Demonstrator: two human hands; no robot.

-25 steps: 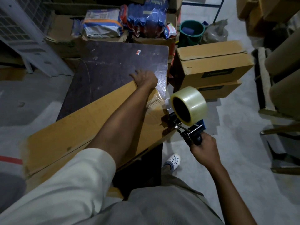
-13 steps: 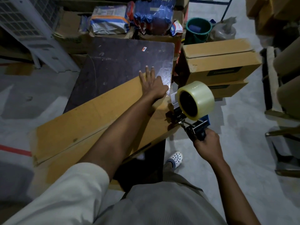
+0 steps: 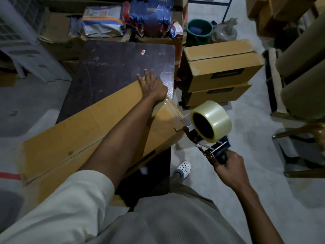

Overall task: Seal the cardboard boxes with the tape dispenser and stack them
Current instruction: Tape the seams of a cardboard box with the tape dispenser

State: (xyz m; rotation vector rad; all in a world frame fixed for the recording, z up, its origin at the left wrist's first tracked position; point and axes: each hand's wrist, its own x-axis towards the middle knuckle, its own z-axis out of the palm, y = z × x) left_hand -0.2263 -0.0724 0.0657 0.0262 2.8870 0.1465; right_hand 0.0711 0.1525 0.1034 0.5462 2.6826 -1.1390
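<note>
Head view: a long cardboard box [image 3: 88,129] lies slantwise across the dark table [image 3: 114,67], its near end overhanging the table edge.
Left hand: the left hand [image 3: 151,85] is flat, fingers straight and spread, pressing the far end of the box top. It grips nothing.
Right hand: the right hand [image 3: 228,166] is curled tight round the handle of the tape dispenser [image 3: 211,147], held off the box's right edge over the floor.
Change, left: a second ago this hand was bunched at the far edge; it has since flattened out as a hold-down.
Change, right: the dispenser has drawn back off the box top towards the person.
Tape: a clear tape strip [image 3: 174,110] runs from under the left wrist to the dispenser mouth, wrinkled, and looks taut.
Meaning: probably the start of a seam run; the tape end looks anchored and the pull begun. Most of the long seam appears bare.
Stack: two closed boxes [image 3: 219,71] sit one on the other on the floor beside the table; this box is not yet among them.
Risk: wrinkles in the strip may carry on if the pull wanders.
</note>
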